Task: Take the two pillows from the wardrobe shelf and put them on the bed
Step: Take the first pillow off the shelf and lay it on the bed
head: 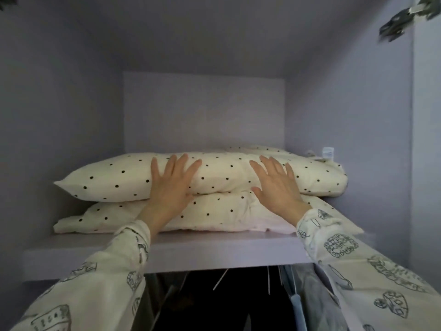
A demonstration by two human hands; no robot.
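Two soft, plump pillows lie stacked on the wardrobe shelf [214, 254] at the middle of the frame — cream cloth with small black dots, rumpled at the seams. The top pillow [133, 177] bulges long and rounded, one corner tapering to a point at the left; the bottom pillow [214, 216] is flatter, squashed beneath it, with a pale pink edge along the front. My left hand [170, 187] rests flat on the top pillow's front, fingers spread wide, gripping nothing. My right hand [276, 185] lies the same way further right, fingers apart, palm against the cloth. My sleeves [358, 266] are cream fabric with inked line drawings. The shelf is a smooth, matt lilac board, and the wardrobe's walls and back panel match it. Below the shelf, at the bottom centre, hanging clothes [310, 297] show in the dark.
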